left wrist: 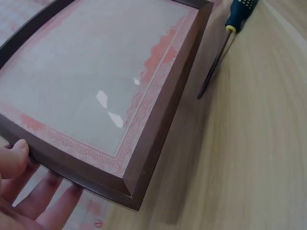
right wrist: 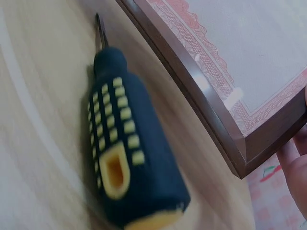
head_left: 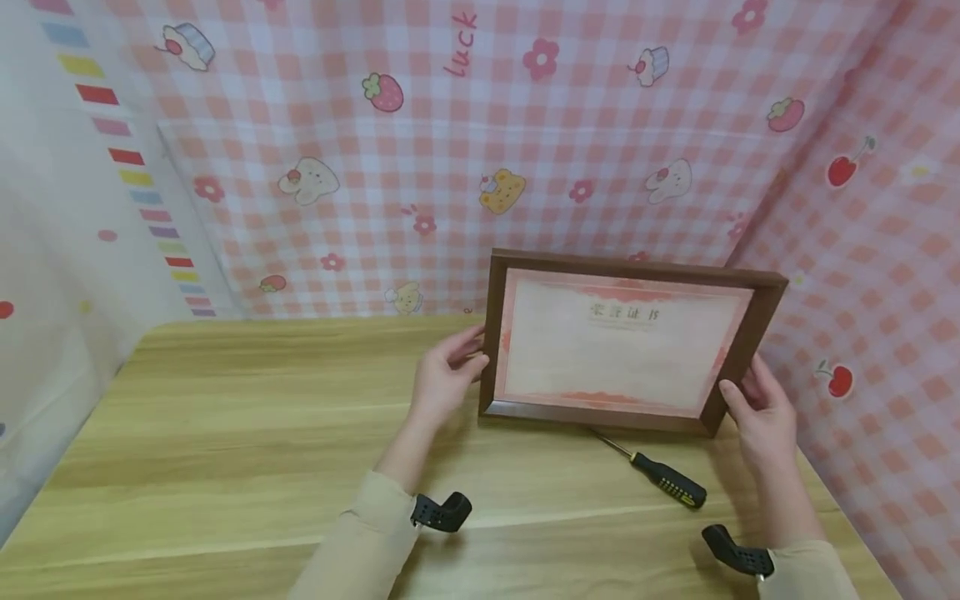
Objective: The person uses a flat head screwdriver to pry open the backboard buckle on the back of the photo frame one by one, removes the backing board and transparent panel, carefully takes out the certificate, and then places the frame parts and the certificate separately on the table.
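A brown picture frame (head_left: 600, 420) with a pink-bordered certificate (head_left: 615, 358) inside is tilted up, its face toward me. My left hand (head_left: 444, 375) grips its left side, thumb on the front edge and fingers behind, as the left wrist view shows. On the opposite side my right hand (head_left: 768, 421) holds the frame, with the thumb at the front lower right. A black and yellow screwdriver (head_left: 667, 479) lies on the table just below the frame, its shaft pointing toward the frame's bottom edge. In the right wrist view the screwdriver handle (right wrist: 139, 158) looms close to the camera.
The wood-grain table (head_left: 247, 450) reaches back to a pink checked cloth (head_left: 420, 167) hung behind it. Another checked cloth (head_left: 885, 275) hangs along the right side, near my right hand. White cloth (head_left: 60, 225) covers the left side.
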Demonstrator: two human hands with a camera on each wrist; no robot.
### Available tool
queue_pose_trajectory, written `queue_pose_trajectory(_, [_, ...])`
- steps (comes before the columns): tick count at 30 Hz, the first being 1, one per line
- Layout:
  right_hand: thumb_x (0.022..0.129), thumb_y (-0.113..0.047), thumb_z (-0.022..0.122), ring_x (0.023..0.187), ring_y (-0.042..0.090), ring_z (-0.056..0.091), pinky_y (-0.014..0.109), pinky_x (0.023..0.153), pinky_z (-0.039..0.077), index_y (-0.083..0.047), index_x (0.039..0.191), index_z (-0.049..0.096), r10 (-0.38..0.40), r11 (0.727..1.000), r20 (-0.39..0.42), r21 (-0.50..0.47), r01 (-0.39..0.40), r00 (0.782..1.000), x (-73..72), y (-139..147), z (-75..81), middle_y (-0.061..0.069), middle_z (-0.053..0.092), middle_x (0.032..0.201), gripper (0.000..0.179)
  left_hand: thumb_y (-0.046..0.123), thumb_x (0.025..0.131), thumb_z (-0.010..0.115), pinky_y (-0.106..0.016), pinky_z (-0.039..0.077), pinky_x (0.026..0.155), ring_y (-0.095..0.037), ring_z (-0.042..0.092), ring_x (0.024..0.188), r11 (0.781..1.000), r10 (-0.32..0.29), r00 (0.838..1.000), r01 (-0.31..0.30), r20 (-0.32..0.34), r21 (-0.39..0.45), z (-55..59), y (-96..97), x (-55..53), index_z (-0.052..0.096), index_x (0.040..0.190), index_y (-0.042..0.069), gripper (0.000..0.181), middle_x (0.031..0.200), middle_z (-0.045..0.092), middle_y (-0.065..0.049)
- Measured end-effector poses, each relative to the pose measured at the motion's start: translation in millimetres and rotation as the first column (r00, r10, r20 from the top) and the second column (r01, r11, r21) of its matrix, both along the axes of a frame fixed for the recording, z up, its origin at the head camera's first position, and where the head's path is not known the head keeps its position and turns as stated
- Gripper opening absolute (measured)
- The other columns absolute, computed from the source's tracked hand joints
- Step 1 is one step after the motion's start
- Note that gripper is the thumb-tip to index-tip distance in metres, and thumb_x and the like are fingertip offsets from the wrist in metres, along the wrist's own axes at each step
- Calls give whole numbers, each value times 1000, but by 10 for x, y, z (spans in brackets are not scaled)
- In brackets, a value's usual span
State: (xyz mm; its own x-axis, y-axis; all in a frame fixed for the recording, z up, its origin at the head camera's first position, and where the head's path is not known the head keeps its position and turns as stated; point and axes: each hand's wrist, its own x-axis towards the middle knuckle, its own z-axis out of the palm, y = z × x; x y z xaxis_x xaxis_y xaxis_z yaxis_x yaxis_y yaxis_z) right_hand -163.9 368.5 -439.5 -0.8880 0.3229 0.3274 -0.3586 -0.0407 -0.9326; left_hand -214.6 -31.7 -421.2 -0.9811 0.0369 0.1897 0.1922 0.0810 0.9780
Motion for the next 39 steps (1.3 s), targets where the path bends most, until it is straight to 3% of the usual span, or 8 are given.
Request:
queue_pose_trajectory(11, [92, 23, 49, 109, 7, 65, 17, 89, 49, -3, 140, 55, 127, 988, -112, -76, -136, 986, -5, -249, 165, -2, 71, 118, 55, -2, 88, 72, -33, 55, 89, -33, 64, 112, 998, -23, 999, 20, -49, -60, 161, -429, 270, 57, 139, 4, 54, 125, 65, -18])
queue_pose_trajectory(16, [91, 25, 47, 111, 10, 64, 18, 92, 49, 3, 141, 52, 229, 969, -148, -57, -239, 962, 26, -415, 199, 1, 70, 121, 55, -6, 87, 71, -31, 55, 88, -34, 65, 110, 999, 20, 998, -23, -67, -46, 155, -632, 412, 57, 137, 0, 52, 123, 65, -21])
queue_pose_trajectory(19, [91, 25, 48, 109, 9, 65, 19, 90, 50, 3, 140, 53, 234, 972, -127, -3, -236, 964, 33, -532, 197, 0, 71, 117, 53, -7, 87, 70, -29, 54, 89, -33, 64, 111, 998, 54, 997, -57, -62, -42, 128, -763, 490, 56, 137, -3, 52, 123, 65, -23])
queue_pose_trajectory(23, [90, 22, 53, 103, 6, 66, 16, 86, 51, -1, 134, 59, 214, 975, -80, 84, -208, 974, 53, -695, 172, -5, 73, 111, 50, -6, 87, 71, -24, 53, 88, -19, 65, 108, 994, 97, 995, -98, -32, -42, 97, -948, 602, 55, 137, -5, 53, 124, 64, -24])
queue_pose_trajectory(26, [89, 22, 55, 102, 5, 66, 16, 85, 51, -2, 132, 61, 243, 965, -74, 122, -233, 967, 70, -819, 143, -6, 72, 111, 49, -8, 87, 70, -20, 53, 86, -6, 64, 102, 992, 123, 992, -124, -34, -34, 81, -1091, 698, 55, 137, -5, 53, 123, 64, -25])
queue_pose_trajectory(29, [88, 23, 55, 103, 5, 66, 17, 85, 51, -2, 130, 62, 282, 953, -82, 136, -270, 956, 95, -930, 100, -6, 72, 112, 49, -10, 86, 69, -20, 53, 84, 0, 64, 98, 989, 142, 987, -145, -73, -27, 68, -1225, 803, 57, 135, -6, 51, 118, 68, -16])
queue_pose_trajectory(34, [85, 24, 58, 100, 3, 66, 15, 81, 51, -10, 124, 65, 287, 943, -54, 192, -272, 956, 153, -1067, 24, -8, 73, 108, 52, -14, 84, 69, -20, 54, 82, -1, 65, 97, 987, 153, 977, -160, -150, -32, 39, -1416, 940, 60, 130, -7, 47, 108, 70, 12])
queue_pose_trajectory(39, [85, 22, 61, 100, 4, 66, 17, 82, 52, -5, 124, 63, 328, 922, -33, 229, -312, 944, 182, -1189, -34, -8, 72, 108, 48, -14, 85, 68, -18, 54, 81, -1, 65, 98, 983, 167, 968, -179, -185, -50, 16, -1579, 1040, 61, 129, -6, 45, 108, 69, 18])
